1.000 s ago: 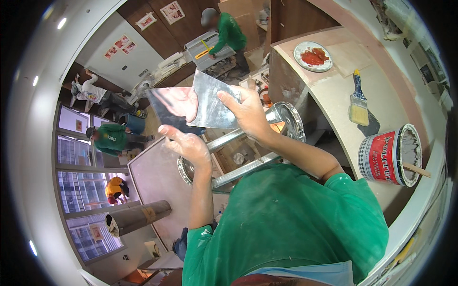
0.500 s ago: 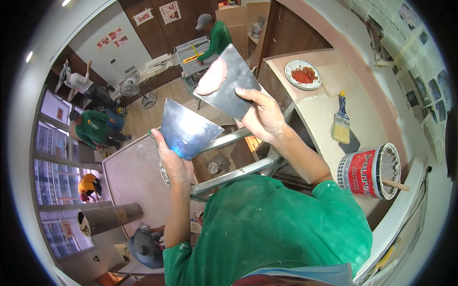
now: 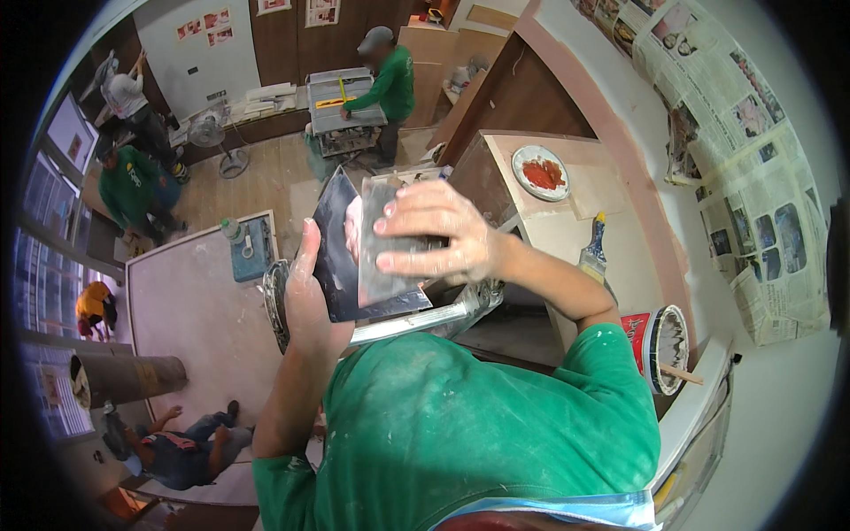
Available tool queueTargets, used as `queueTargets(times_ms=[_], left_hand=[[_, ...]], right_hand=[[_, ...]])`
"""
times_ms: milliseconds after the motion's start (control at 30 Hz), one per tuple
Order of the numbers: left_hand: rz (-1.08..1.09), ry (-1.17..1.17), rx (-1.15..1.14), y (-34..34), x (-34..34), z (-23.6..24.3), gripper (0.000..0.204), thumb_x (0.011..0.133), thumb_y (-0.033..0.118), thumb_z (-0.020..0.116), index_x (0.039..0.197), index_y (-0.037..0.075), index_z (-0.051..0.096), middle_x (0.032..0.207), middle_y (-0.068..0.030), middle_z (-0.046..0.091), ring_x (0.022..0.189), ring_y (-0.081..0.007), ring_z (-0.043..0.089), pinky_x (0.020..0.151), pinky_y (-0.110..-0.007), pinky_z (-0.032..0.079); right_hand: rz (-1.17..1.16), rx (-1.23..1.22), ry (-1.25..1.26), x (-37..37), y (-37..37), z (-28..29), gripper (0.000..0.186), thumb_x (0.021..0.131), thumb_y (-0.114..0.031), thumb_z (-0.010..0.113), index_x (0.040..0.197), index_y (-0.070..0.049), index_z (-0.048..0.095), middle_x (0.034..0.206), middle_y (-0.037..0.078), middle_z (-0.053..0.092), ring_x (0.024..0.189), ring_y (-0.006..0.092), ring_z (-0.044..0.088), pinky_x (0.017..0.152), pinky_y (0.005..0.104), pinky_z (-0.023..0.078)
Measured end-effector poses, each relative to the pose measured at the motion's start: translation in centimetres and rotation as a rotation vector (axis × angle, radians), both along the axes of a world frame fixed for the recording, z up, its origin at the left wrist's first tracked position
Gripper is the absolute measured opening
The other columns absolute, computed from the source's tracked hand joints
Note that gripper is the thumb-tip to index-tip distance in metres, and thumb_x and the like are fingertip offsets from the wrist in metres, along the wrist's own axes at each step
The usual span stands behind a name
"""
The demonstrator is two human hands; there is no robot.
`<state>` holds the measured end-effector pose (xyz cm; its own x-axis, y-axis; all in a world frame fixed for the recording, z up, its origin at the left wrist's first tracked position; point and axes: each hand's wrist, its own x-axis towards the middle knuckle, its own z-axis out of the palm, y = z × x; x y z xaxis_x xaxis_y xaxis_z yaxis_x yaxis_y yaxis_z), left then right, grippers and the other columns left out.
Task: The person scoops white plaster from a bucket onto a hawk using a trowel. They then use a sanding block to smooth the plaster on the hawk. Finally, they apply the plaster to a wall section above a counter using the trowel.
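My left hand (image 3: 310, 305) grips a dark metal putty spreader (image 3: 333, 243), held up in front of my chest with the thumb along its left side. A dab of pale pink putty (image 3: 353, 228) sits on that blade. My right hand (image 3: 452, 234) has its fingers spread across the back of a second, greyer metal spreader (image 3: 375, 276). This second blade stands tilted against the face of the first, its edge beside the putty. The right thumb is hidden behind the plate.
At right, a worktop (image 3: 611, 190) bears a round lid with red paste (image 3: 542, 173), a brush (image 3: 594, 252) and a red can (image 3: 639, 334) with a stick. A metal ladder rail (image 3: 398, 325) crosses before me. A co-worker (image 3: 390, 84) stands at a bench; others are at left.
The two spreaders were apart, with putty on the right-hand one. Now they meet, and the putty shows on the left-hand blade. My right hand has turned its back upward; the view has shifted.
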<state>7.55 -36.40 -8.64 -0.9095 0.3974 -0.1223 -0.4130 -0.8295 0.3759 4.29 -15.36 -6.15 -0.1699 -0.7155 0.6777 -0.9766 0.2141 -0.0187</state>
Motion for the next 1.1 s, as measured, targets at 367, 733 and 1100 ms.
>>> queueTargets(times_ms=[367, 733, 1100], left_hand=[[0.191, 0.135, -0.332, -2.6, -0.6, -0.4, 0.038, 0.098, 0.032, 0.056, 0.118, -0.001, 0.055, 0.108, -0.0101, 0.064, 0.096, -0.0180, 0.065, 0.084, -0.034, 0.053], [0.289, 0.117, -0.512, -1.6, -0.9, -0.9, 0.035, 0.096, 0.030, 0.062, 0.100, -0.005, 0.063, 0.091, -0.0072, 0.065, 0.078, -0.0114, 0.059, 0.074, -0.027, 0.048], [-0.161, 0.004, 0.140, -3.2, 0.0, -0.9, 0.047, 0.099, 0.040, 0.050, 0.124, 0.000, 0.054, 0.114, -0.0133, 0.064, 0.097, -0.0254, 0.065, 0.084, -0.042, 0.055]], right_hand=[[-0.199, 0.440, 0.216, -1.1, 0.6, 8.6, 0.042, 0.078, -0.020, 0.059, 0.119, -0.014, 0.066, 0.115, 0.005, 0.062, 0.102, 0.0234, 0.057, 0.090, 0.0406, 0.046], [-0.115, 0.777, 0.141, 0.0, -1.5, 9.7, 0.044, 0.080, -0.021, 0.055, 0.122, -0.010, 0.061, 0.113, 0.005, 0.060, 0.100, 0.0208, 0.056, 0.084, 0.0401, 0.043], [-0.149, 0.363, 0.027, 2.6, -2.4, 6.5, 0.048, 0.075, -0.024, 0.061, 0.121, -0.010, 0.065, 0.120, 0.009, 0.059, 0.105, 0.0255, 0.055, 0.088, 0.0429, 0.046]])
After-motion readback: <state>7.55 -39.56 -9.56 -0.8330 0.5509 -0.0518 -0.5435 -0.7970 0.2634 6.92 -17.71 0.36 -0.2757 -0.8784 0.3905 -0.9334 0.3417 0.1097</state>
